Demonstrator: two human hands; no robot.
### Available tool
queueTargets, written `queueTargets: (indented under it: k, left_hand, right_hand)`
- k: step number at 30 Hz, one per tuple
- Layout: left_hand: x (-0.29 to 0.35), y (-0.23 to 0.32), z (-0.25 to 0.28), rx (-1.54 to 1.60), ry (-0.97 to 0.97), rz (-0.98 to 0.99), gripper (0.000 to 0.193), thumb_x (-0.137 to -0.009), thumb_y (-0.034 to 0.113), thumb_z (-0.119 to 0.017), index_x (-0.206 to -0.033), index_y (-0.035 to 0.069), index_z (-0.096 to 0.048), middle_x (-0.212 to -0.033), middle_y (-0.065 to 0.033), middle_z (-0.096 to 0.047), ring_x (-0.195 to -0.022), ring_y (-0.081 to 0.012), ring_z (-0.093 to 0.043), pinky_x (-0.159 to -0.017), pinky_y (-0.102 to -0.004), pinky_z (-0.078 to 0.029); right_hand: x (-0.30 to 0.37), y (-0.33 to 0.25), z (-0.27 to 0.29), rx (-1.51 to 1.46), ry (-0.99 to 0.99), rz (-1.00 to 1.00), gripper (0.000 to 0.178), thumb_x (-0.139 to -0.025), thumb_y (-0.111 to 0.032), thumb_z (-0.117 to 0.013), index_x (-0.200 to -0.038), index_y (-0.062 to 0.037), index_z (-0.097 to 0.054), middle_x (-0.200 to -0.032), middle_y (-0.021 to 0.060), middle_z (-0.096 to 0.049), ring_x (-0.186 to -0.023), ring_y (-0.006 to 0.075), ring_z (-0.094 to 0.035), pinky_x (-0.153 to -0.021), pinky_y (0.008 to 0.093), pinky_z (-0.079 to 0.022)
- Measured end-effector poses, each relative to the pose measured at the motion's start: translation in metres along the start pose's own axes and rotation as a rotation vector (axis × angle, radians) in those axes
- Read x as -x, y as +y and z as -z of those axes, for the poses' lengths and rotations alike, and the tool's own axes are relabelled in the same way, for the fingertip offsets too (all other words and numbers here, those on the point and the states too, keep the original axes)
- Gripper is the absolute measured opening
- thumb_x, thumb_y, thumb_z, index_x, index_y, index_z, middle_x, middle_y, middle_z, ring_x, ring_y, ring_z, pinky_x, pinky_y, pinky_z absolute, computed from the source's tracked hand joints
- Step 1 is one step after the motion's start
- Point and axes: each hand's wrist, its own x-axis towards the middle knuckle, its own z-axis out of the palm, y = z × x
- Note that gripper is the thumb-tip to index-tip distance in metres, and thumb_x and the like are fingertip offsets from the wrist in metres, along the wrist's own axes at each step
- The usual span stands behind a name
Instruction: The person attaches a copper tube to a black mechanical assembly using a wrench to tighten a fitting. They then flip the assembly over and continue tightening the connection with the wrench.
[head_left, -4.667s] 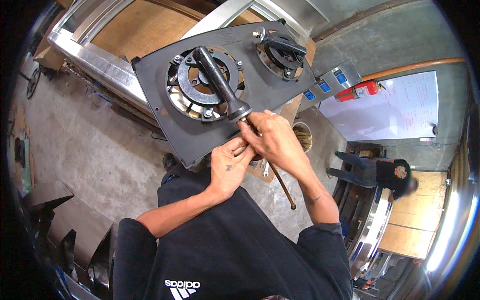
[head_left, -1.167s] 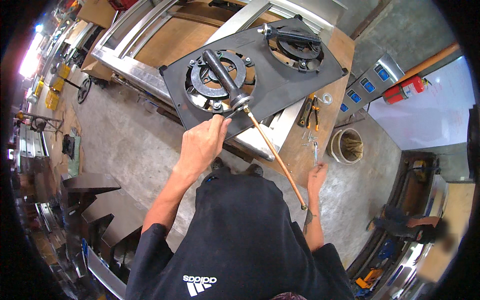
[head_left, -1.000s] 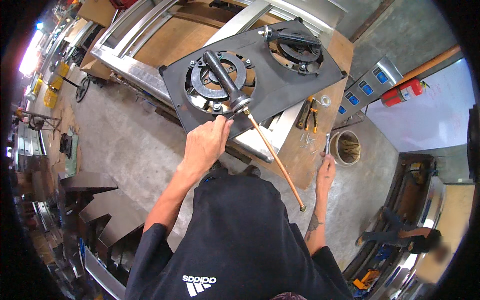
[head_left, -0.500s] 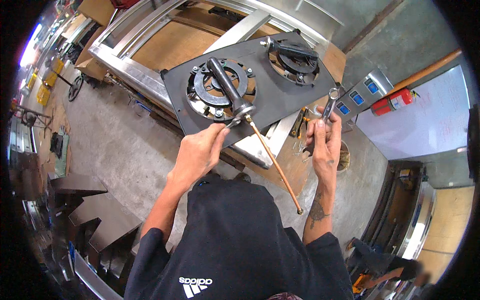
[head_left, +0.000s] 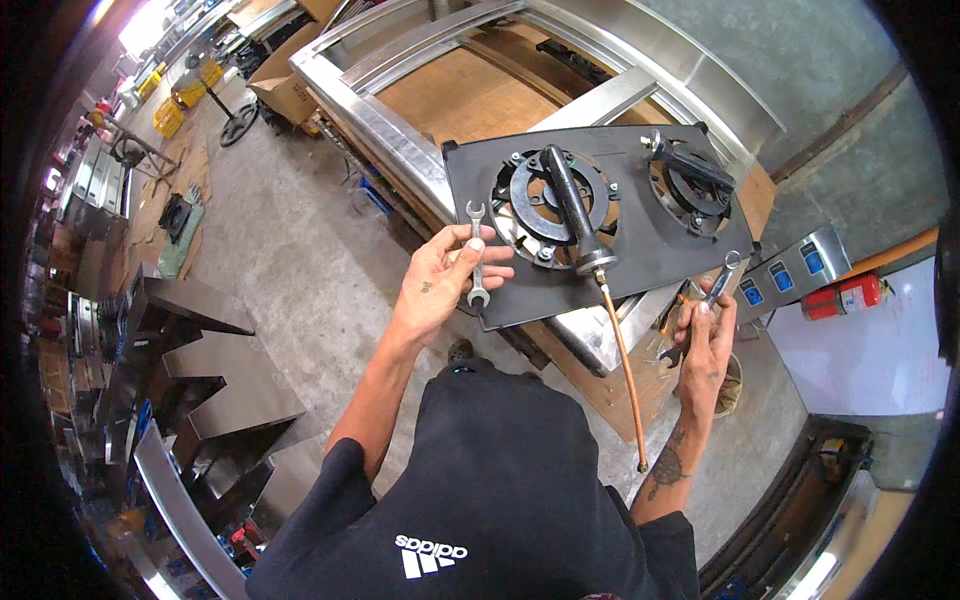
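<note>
Pinched between thumb and fingers, a double open-ended wrench (head_left: pixel 477 214) stands upright in my left hand (head_left: pixel 435 282), apart from the fitting. My right hand (head_left: pixel 704 348) grips another wrench (head_left: pixel 720 283), its ring end pointing up and away from me. Between and beyond the hands lies a dark stove plate (head_left: pixel 645 250) with two round burners. On the left burner (head_left: pixel 520 203) sits a black burner tube (head_left: pixel 570 205). A thin copper pipe (head_left: pixel 622 368) runs from its brass fitting (head_left: pixel 599 275) toward me. The right burner (head_left: pixel 690 195) carries a similar black tube.
Under the plate, a stainless steel frame (head_left: pixel 392 133) rests on a wooden board. Right of it are a steel panel with blue squares (head_left: pixel 793 275), a red fire extinguisher (head_left: pixel 840 300) and a bucket (head_left: pixel 732 385). Bent metal sheets (head_left: pixel 215 385) stand at the left.
My left hand has drawn its wrench off the fitting, moved left and turned the wrench upright. The right hand still holds its wrench. The whole view has shifted.
</note>
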Motion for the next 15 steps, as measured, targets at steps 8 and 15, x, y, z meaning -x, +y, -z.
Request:
queueTargets:
  k: [8,15]
  left_hand:
    - [-0.0030,-0.0016,-0.0019,0.104,0.026,0.009,0.038,-0.112,0.024,-0.060,-0.136,-0.006,-0.058,-0.121,-0.0246,-0.074,-0.108,-0.0284,-0.076,-0.094,-0.0355,-0.063]
    - [-0.0075,0.0070,-0.0039,0.106,0.132,-0.067,0.032,-0.103,0.017,-0.075,-0.118,-0.012,-0.071,-0.114,-0.0163,-0.075,-0.102,-0.0228,-0.075,-0.097,-0.0362,-0.063]
  right_hand:
    - [-0.0039,0.0055,-0.0006,-0.024,-0.040,-0.026,0.035,-0.116,-0.023,-0.051,-0.145,-0.0050,-0.047,-0.087,-0.0003,-0.056,-0.074,0.0073,-0.050,-0.066,0.0238,-0.042]
    - [-0.0027,0.0038,-0.0007,-0.032,-0.036,-0.039,0.035,-0.116,-0.023,-0.052,-0.145,-0.0047,-0.048,-0.087,-0.0004,-0.055,-0.075,0.0082,-0.050,-0.068,0.0243,-0.042]
